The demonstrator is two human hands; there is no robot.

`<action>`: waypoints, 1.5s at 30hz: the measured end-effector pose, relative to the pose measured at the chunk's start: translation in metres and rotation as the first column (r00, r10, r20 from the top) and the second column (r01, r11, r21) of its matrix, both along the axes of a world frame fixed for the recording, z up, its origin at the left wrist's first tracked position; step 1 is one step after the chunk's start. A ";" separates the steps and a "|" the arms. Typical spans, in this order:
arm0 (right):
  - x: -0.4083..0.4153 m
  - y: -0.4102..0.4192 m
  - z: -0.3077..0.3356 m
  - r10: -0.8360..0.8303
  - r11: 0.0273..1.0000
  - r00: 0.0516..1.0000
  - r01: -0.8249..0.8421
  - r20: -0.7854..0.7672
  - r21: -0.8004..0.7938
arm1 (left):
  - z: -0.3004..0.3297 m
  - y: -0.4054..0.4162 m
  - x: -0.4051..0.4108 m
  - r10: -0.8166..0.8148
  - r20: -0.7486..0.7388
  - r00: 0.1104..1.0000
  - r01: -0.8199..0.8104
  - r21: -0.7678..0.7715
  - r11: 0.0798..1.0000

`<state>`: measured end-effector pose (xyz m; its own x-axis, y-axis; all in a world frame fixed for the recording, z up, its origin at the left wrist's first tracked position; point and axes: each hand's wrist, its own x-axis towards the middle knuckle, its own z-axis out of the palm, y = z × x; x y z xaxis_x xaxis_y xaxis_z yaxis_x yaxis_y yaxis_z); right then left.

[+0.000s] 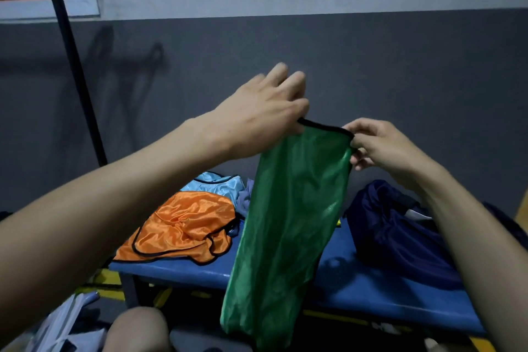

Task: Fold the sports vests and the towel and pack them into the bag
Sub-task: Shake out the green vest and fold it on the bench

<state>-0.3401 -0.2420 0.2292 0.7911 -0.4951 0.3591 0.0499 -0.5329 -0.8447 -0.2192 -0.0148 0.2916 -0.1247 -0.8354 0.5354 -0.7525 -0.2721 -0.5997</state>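
Held up at the centre of the frame, a green vest (288,208) hangs from its black-trimmed top edge, pinched at one corner by the left hand (257,114) and at the other by the right hand (380,146). Behind it on the blue bench (357,286), an orange vest (183,226) and a light blue vest (214,183) lie crumpled at centre left, and the dark blue bag (400,231) sits at right.
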 end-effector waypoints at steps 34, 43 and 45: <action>0.486 0.000 -0.202 0.228 0.952 0.945 -0.267 -0.234 -0.148 | -0.272 0.002 0.359 0.453 -0.872 0.183 -0.690 0.214 0.692; 0.341 -0.046 -0.185 0.167 0.936 0.971 -0.210 -0.169 -0.281 | -0.276 -0.063 0.275 0.073 -0.831 0.551 -0.163 -0.022 0.986; 0.281 -0.070 -0.190 0.088 0.928 0.962 -0.173 -0.257 -0.329 | -0.283 -0.083 0.248 0.034 -0.854 0.519 0.010 0.046 0.999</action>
<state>-0.0589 -0.3117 0.0391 0.9222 -0.2606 0.2856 -0.0372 -0.7952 -0.6053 0.0285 -0.0976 0.0090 0.3847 -0.8560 0.3454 -0.9057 -0.2780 0.3200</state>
